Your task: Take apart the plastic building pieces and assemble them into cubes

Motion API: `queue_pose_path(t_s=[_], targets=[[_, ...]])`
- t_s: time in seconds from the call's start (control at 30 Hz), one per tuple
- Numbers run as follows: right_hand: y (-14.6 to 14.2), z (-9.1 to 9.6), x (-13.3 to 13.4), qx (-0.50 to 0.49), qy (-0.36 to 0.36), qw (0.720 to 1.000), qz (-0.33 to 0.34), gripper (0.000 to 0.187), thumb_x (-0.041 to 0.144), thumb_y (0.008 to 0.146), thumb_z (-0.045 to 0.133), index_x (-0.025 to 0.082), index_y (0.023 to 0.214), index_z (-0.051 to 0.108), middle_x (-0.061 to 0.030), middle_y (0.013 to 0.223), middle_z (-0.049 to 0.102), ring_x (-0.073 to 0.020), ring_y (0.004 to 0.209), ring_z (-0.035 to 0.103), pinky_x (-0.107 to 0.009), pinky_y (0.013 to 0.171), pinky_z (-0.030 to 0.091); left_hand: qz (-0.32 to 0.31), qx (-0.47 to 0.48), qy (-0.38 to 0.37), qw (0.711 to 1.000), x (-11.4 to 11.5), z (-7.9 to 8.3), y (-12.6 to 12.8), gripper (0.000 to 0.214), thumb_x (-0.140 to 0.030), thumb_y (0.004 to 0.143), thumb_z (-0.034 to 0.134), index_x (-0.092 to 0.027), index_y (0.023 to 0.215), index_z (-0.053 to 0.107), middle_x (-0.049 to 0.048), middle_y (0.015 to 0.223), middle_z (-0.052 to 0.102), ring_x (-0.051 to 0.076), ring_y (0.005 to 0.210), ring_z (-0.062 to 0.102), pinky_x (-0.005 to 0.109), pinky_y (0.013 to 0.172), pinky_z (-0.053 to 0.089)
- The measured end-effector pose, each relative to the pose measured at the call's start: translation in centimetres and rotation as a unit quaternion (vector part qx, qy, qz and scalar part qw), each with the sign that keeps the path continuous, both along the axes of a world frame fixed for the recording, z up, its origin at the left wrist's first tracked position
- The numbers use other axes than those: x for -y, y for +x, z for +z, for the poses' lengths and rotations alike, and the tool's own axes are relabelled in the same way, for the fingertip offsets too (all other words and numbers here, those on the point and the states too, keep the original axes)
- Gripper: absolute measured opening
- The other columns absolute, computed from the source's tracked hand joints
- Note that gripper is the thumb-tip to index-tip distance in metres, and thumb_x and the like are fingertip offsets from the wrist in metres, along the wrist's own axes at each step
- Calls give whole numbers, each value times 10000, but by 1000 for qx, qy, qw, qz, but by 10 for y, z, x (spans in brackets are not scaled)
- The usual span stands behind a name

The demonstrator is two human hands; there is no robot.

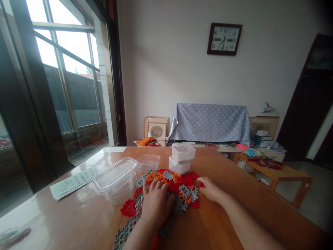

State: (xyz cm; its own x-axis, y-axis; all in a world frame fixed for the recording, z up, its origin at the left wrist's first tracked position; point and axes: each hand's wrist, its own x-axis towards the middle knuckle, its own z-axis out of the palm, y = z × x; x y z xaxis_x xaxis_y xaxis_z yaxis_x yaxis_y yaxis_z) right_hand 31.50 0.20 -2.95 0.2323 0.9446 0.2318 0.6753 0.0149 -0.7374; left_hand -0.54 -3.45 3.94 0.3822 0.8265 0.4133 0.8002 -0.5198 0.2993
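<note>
A heap of flat interlocking plastic pieces (pixel 186 193) in red, grey and orange, with square-toothed edges, lies on the table. My left hand (pixel 156 199) rests palm down across the heap, its fingers extended and a little apart, covering some pieces. At the heap's right edge, my right hand (pixel 210 189) has its thumb and fingers around a red interlocking piece (pixel 201 184); the rest of that grip is hard to see. A joined grey strip (pixel 122 234) runs toward me beside my left forearm.
Left of the heap stand stacked clear containers (pixel 116 177), with another clear tub (pixel 148 161) behind. Two white lidded boxes (pixel 182 158) are stacked beyond the heap. Written sheets (pixel 74 182) lie on the brown table (pixel 85 222). A low wooden stand (pixel 291 173) is at right.
</note>
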Motion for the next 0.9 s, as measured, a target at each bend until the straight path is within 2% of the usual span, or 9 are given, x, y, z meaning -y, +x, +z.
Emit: queue_pose_path(t_s=[0.17,0.27,0.37,0.5,0.6,0.77,0.9], targets=[[-22,11,-9,-89,-13,996,-21,477,396,813,611,174,1231,671,-106,1128,755,-234,992,720,-355,867,555,-11,-5,-11,1000,2,3,0,304,-433,891,590,-333,1167,670,45,1330,641,339,1339,461,659,1207,-1],[-35,18,-16,-139,-31,990,-16,473,516,872,559,194,1198,675,-87,1095,771,-214,930,732,-311,770,564,-10,-5,-16,1000,3,5,1,297,-428,883,597,-324,1150,676,49,1315,651,340,1332,465,658,1209,20],[-42,22,-22,-166,-50,984,-35,392,514,837,619,194,1049,700,-68,980,787,-209,848,723,-289,697,542,-5,-5,-22,1000,5,8,2,350,-427,874,610,-318,1202,664,54,1321,652,344,1338,460,664,1209,31],[-45,23,-30,-188,-102,975,-51,223,396,749,715,178,764,669,-44,656,734,-182,586,643,-263,541,454,13,-12,-38,999,12,18,4,345,-409,866,622,-305,1189,681,56,1317,656,341,1346,458,660,1216,25],[-48,23,-33,-209,-135,968,-30,237,366,713,745,185,618,624,-34,563,693,-162,521,603,-254,514,417,18,-10,-40,999,14,22,4,328,-391,864,622,-289,1168,691,57,1281,672,338,1330,474,670,1214,18],[-54,23,-36,-236,-153,959,-17,270,337,669,790,189,560,591,-23,530,672,-150,497,582,-251,512,402,-1,4,-27,1000,8,12,1,355,-403,849,640,-300,1187,677,49,1292,664,346,1309,489,699,1199,3],[-56,20,-37,-246,-132,960,-31,270,293,647,808,196,582,564,19,495,628,-127,466,533,-238,500,380,-2,15,-22,1000,6,7,1,355,-400,834,656,-303,1175,678,47,1270,671,358,1313,486,698,1198,14]])
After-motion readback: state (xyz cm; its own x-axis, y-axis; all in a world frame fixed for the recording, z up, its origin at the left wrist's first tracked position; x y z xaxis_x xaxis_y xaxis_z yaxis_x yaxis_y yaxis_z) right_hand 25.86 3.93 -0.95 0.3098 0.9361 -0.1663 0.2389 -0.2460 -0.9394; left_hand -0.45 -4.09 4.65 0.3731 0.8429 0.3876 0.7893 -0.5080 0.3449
